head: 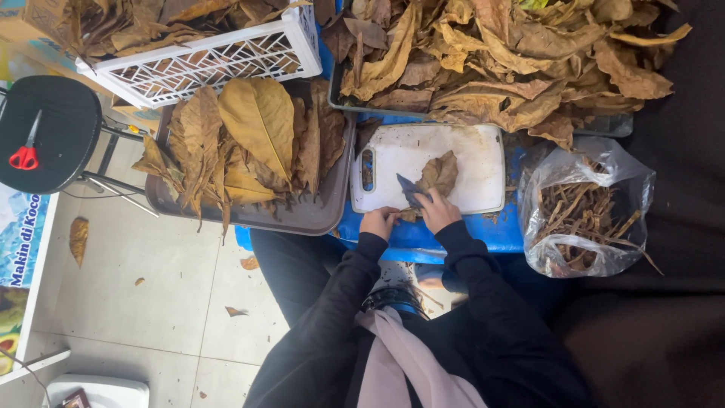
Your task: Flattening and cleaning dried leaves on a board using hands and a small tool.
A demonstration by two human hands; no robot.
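**A:** What have your hands got hold of?

**B:** My left hand (377, 222) sits at the near edge of the white cutting board (468, 162), fingers curled shut around the handle of a knife (411, 190). The dark blade points up and away from me onto the board. My right hand (438, 210) is just beside it, its grip pressed down on the stem end of a dried brown leaf (439, 174).

**A:** And where does the leaf lie?

**B:** Flat on the board, near the middle of its near half, with the blade touching its lower left edge. The board itself rests on the blue table (423, 234).

**A:** What else is around?

**B:** To the left of the board, touching it, a grey tray (302, 215) carries a spread of large yellow-brown leaves (257, 121). Beyond that, a white lattice crate (204, 64) holds more of them, tilted. Straight beyond the board, a big heap of crumpled leaves (513, 53) fills another tray. To my right stands an open clear plastic bag (585, 208) full of brown stems.

**A:** Anything off the table?

**B:** A round black stool (53, 143) stands on the tiled floor to the left, with red-handled scissors (26, 151) lying on its seat. A few stray leaves lie on the floor (136, 302).
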